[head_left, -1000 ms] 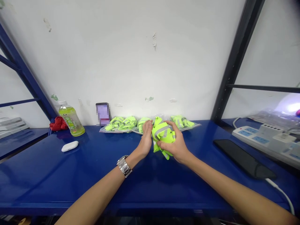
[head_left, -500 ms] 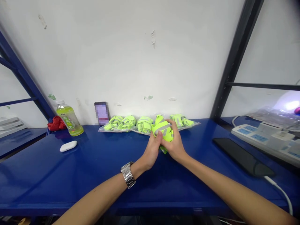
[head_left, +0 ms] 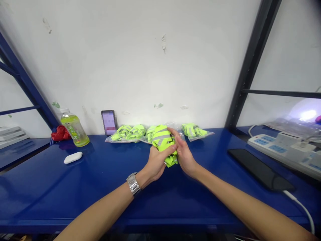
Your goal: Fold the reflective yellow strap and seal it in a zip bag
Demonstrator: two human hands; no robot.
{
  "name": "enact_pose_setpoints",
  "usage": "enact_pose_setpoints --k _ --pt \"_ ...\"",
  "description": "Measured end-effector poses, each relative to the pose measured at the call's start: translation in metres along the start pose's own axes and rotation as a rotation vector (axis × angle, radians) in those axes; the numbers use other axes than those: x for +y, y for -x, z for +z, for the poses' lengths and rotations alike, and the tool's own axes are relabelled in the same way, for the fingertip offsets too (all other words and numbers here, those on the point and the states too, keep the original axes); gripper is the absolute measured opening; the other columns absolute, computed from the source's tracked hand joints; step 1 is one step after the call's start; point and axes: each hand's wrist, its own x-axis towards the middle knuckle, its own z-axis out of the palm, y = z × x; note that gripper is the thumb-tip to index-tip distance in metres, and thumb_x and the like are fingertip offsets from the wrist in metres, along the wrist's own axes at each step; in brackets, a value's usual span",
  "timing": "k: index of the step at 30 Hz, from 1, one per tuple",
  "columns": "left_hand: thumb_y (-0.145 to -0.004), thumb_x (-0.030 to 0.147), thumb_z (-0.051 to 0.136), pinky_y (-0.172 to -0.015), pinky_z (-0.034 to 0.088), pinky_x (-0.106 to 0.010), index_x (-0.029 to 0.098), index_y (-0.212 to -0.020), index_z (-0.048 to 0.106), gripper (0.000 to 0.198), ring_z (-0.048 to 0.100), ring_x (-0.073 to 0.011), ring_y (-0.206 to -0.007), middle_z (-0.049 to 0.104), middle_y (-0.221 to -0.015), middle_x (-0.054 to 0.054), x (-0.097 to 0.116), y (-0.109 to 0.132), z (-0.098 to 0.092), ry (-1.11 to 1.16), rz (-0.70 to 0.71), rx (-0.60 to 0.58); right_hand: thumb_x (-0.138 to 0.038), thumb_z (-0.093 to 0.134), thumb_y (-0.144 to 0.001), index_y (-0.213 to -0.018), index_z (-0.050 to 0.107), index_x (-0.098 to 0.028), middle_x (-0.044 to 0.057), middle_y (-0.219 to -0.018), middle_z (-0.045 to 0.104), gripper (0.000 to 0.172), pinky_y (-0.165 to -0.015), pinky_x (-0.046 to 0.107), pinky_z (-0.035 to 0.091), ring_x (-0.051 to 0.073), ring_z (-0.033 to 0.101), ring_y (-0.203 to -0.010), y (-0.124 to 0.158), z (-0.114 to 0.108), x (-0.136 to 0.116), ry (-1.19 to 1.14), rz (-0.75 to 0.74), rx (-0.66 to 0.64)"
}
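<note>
A rolled bundle of neon yellow-green reflective vest (head_left: 162, 138) with grey stripes is held up above the blue table (head_left: 112, 201). My left hand (head_left: 155, 162), a metal watch on its wrist, grips the bundle from below and the left, thumb across its front. Against the bundle's right side lies my right hand (head_left: 184, 152), its fingers stretched out and flat. Behind them, along the wall, clear plastic bags hold similar bundles: two bundles (head_left: 129, 132) at the left, one bundle (head_left: 149, 133) partly hidden, and one bundle (head_left: 193, 130) at the right.
At the left stand a green-labelled drink bottle (head_left: 75, 129) and red crumpled cloth (head_left: 60, 133), with a white earbud case (head_left: 73, 157) nearer. A phone (head_left: 109, 122) leans on the wall. On the right lie a black phone (head_left: 260, 169) with a cable and a white power strip (head_left: 283, 147).
The bundle has moved slightly left and turned in my hands. My right hand's fingers have straightened from around it to lie flat along its side.
</note>
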Motion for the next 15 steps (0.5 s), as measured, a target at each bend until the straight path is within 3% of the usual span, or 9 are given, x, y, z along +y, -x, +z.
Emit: enact_pose_setpoints --k 7,15 --pt "-0.065 0.017 0.08 -0.082 0.054 -0.035 0.014 -0.111 0.061 0.05 0.067 -0.0234 -0.092 0.068 -0.106 -0.01 0.009 -0.003 0.0 -0.172 0.06 0.036 -0.053 0.056 -0.083 -0.139 0.042 -0.034 -0.002 -0.147 0.04 0.061 -0.114 0.042 0.025 0.021 0.026 -0.14 -0.004 -0.019 0.002 -0.032 0.122 -0.002" --pt "-0.064 0.018 0.079 -0.088 0.053 -0.039 0.014 -0.11 0.062 0.049 0.066 -0.0255 -0.098 0.068 -0.111 -0.011 0.022 -0.005 -0.007 -0.226 0.059 0.018 -0.055 0.051 -0.085 -0.124 0.058 -0.028 0.002 -0.119 0.066 0.048 -0.097 0.04 0.047 0.024 0.055 -0.119 -0.002 -0.01 -0.018 -0.248 0.225 -0.068"
